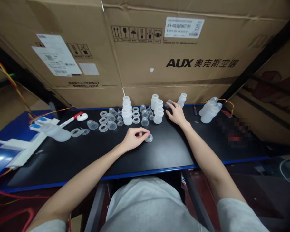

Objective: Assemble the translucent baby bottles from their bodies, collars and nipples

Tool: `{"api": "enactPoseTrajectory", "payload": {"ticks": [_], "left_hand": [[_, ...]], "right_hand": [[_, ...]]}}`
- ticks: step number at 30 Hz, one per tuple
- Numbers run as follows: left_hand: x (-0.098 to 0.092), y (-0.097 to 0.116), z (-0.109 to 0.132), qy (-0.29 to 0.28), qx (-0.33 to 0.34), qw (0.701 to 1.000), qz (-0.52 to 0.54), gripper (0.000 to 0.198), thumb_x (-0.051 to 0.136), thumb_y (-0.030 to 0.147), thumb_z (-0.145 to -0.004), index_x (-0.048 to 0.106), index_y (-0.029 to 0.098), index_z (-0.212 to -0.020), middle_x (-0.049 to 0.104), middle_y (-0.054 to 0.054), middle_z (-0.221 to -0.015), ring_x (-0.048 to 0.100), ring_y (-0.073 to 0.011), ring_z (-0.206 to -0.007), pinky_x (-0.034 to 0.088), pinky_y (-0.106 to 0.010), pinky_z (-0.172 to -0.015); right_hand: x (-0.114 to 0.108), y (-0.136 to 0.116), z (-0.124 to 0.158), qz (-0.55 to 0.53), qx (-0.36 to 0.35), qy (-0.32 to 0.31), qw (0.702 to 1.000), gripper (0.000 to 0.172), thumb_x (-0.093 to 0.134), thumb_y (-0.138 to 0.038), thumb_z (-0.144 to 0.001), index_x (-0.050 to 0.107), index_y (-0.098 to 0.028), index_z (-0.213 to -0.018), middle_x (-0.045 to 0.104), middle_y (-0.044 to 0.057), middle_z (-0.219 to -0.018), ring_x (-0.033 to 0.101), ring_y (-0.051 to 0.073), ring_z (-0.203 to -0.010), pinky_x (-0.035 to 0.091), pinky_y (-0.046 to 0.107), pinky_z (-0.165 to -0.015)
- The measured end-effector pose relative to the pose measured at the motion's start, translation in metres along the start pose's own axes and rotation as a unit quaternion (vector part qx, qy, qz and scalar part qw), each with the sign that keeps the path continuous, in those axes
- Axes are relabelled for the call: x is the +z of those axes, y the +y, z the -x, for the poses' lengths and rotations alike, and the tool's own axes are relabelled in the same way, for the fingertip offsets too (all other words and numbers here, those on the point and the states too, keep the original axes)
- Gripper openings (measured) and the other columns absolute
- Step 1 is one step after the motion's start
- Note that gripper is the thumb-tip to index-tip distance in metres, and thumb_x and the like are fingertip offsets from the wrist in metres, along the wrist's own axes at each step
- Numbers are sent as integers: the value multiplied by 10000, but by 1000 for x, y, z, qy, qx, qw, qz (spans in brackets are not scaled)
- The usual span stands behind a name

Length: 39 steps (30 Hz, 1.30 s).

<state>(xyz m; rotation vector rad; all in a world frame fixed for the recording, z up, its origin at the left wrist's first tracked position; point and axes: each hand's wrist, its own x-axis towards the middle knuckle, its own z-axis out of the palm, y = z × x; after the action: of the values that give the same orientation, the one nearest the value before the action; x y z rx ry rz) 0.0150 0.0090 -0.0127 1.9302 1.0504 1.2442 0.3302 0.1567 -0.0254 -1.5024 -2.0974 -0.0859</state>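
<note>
Plastic ring (pixel 149 139) at narrowly pinched left fingers (pixel 142 130)

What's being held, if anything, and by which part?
The left hand touches a ring at its edge; the right hand touches a clear cap at its side. Actual gripping can't be told.

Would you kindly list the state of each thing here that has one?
Left hand: curled, at the ring piece
Ring piece: lying on the table
Right hand: spread, at a clear dome
Middle bottles: upright, uncapped
Right-end bottles: apparently upright and capped
Loose rings: lying flat
</note>
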Motion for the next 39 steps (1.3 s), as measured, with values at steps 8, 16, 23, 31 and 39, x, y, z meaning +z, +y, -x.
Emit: {"api": "enactPoseTrajectory", "payload": {"ticks": [8, 16, 23, 31, 39], "left_hand": [[-1, 1, 0, 9, -8, 1000, 8, 229, 817, 398, -918, 895, 183, -929, 463, 67, -535, 391, -84, -509, 366, -238, -563], [-3, 1, -2, 25, -38, 999, 18, 248, 847, 429, -876, 880, 183, -867, 465, 70, -516, 369, -82, -503, 352, -243, -557], [-6, 4, -4, 33, -45, 998, 23, 246, 865, 426, -854, 856, 182, -821, 469, 70, -510, 375, -81, -501, 365, -243, -565], [-5, 5, -3, 23, -58, 998, 24, 253, 869, 429, -841, 845, 178, -818, 459, 76, -508, 362, -79, -497, 359, -248, -569], [-4, 2, -3, 17, -55, 998, 22, 255, 859, 424, -850, 822, 173, -823, 435, 94, -506, 345, -71, -491, 338, -246, -574]], "right_hand": [[-55, -35, 7, -61, -75, 148, 984, 551, 600, -366, -1058, 588, -307, -1605, 573, 164, -1624, 561, 404, -1503, 458, 644, -1218], [-74, -103, 37, -107, -239, 117, 958, 549, 643, -355, -1069, 576, -389, -1613, 642, 92, -1536, 562, 372, -1492, 353, 641, -1292], [-68, -122, 51, -141, -309, 27, 940, 526, 561, -367, -1114, 563, -358, -1640, 651, 93, -1551, 539, 351, -1516, 284, 651, -1335], [-71, -121, 49, -149, -314, 21, 938, 415, 596, -341, -1117, 691, -349, -1521, 732, 84, -1430, 606, 320, -1446, 330, 639, -1322], [-69, -125, 49, -224, -321, 29, 920, 353, 701, -299, -1087, 756, -339, -1434, 781, 78, -1329, 718, 265, -1255, 494, 532, -1191]]}}
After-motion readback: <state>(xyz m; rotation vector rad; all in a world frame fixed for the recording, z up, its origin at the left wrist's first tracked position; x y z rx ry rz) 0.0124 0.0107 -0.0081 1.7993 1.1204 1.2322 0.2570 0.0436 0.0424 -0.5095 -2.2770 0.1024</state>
